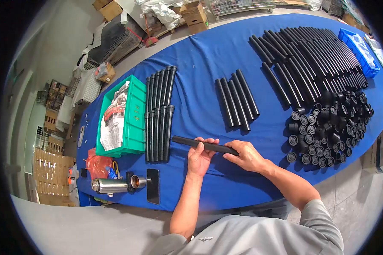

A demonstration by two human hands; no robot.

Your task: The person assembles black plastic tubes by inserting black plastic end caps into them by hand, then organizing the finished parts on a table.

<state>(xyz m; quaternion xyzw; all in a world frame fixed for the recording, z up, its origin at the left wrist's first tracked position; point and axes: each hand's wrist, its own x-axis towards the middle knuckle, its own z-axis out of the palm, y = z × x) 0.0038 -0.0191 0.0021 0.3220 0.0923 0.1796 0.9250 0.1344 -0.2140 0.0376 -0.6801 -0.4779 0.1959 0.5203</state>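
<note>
A black tube (pixel 185 140) lies across both my hands above the blue cloth, its far end pointing left. My left hand (pixel 201 157) is closed around its middle, palm turned up. Around the right end are the fingers of my right hand (pixel 245 156), which hide that end. Just beyond my hands lies a small group of loose black tubes (pixel 237 100). To the left, tubes with wider caps at their ends (pixel 159 114) lie in two rows. A heap of round black caps (pixel 323 131) spreads at the right.
Many more black tubes (pixel 306 55) are stacked at the far right, beside a blue crate (pixel 349 40). A green crate (pixel 134 114) with newspaper stands at the left. Near the front edge are a steel flask (pixel 110 185), a metal cup (pixel 137 182) and a phone (pixel 153 187).
</note>
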